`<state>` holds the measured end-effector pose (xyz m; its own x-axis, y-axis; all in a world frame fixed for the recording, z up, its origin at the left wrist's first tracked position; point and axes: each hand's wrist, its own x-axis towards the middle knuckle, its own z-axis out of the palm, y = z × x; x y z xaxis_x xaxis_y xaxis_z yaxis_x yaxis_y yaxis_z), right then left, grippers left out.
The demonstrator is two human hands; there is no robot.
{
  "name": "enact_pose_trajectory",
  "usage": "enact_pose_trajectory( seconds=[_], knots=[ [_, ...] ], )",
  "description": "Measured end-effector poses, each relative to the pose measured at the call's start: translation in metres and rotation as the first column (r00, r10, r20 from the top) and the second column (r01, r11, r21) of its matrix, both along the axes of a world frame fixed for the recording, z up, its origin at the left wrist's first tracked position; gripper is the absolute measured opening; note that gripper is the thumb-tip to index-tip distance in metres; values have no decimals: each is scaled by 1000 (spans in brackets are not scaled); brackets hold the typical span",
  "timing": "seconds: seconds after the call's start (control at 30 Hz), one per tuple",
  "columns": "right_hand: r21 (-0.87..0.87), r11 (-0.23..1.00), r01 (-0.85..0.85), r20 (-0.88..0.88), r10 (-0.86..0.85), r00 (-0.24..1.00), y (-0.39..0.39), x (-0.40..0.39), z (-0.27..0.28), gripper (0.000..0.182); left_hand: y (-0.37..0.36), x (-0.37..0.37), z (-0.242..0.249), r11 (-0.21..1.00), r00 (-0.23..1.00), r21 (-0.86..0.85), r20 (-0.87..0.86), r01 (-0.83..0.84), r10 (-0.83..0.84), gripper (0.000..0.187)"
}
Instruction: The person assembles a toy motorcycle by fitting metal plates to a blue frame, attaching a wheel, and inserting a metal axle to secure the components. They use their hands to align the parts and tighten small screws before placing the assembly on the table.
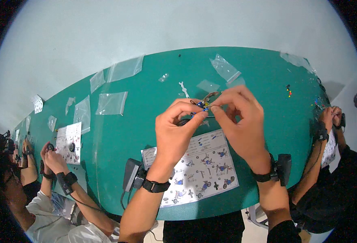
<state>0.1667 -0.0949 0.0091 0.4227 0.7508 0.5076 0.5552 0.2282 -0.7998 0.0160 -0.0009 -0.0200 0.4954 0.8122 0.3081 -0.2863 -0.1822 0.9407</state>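
Observation:
Above the printed instruction sheet (198,170), my left hand (173,123) is closed on a small, partly built model motorcycle (203,105) with blue and metal-coloured parts. A dark wheel shape shows below the left fingers. From the other side my right hand (243,119) pinches a thin metal-coloured part of the same model between thumb and forefinger. The fingers cover much of the model, so its exact joints are hidden. Just behind my left hand a small white wrench (183,89) lies on the green table (146,133).
Clear plastic bags (111,103) lie to the left, with another bag (225,69) at the back. Small coloured parts (289,91) lie to the right. Co-workers' hands (53,160) are at the left, near another sheet (70,141), and other hands (331,115) at the right.

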Motion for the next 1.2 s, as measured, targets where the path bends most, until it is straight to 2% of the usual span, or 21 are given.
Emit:
enact_pose_trajectory(
  seconds=[0.03,0.13,0.23,0.33,0.43,0.53,0.73,0.77,0.83,0.93,1.03,1.2],
  knots=[
    [-31,999,44,82,-41,996,-2,-2,6,13,1,-1,0,1000,1000,7,-16,-3,3,12],
    [-54,998,-33,-70,29,997,0,6,-2,12,5,-2,-4,999,999,44,-40,5,-3,9],
    [-79,993,87,76,-82,994,0,2,1,12,6,1,-9,994,997,106,-75,2,6,9],
    [-109,989,99,159,-81,984,-4,-6,9,11,8,0,-10,993,994,115,-101,-25,37,10],
    [-90,994,60,104,-51,993,-1,4,1,10,9,-1,-6,970,983,241,-174,-13,57,10],
    [58,994,94,324,-108,940,5,0,-9,11,8,0,-11,949,972,310,-203,-55,123,11],
    [27,999,42,135,-46,990,5,10,-11,8,8,-1,-4,937,978,330,-127,-113,163,10],
    [-40,999,-19,-44,17,999,5,13,-10,7,9,-1,-5,942,981,317,-123,-107,152,10],
    [-131,976,-173,-405,107,908,4,14,-5,7,10,-2,-6,952,984,292,-117,-94,133,11],
    [-50,962,-267,-600,184,778,3,11,3,9,7,-3,-1,960,980,271,-159,-73,119,12],
    [-2,964,-265,-659,198,726,1,12,5,10,10,-1,-8,968,991,236,-86,-84,107,11],
    [-24,969,-244,-484,202,851,4,11,-2,9,11,-1,-9,974,991,219,-105,-59,84,12]
  ],
)
